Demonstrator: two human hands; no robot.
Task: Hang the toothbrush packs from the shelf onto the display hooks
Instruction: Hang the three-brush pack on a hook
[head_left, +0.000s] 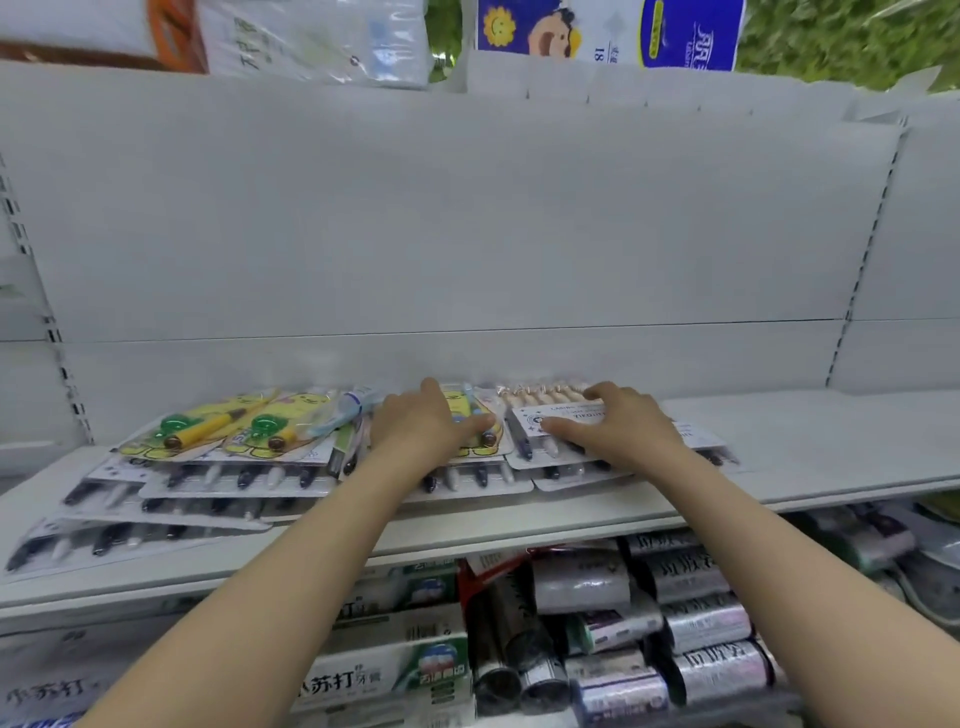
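The yellow toothbrush pack (480, 451) lies flat atop the heap on the white shelf (810, 452), under the left hand (423, 423). That hand's fingers are stretched loose over it, thumb pointing right. Just beside it, the white multi-brush pack (537, 422) lies under the right hand (621, 423). The thumb is flat on its label and the fingers bend over its far part; a grip cannot be told. Both packs run front to back, handle ends toward the person. Both forearms reach forward, palms down. Toothpaste boxes (374, 675) sit below.
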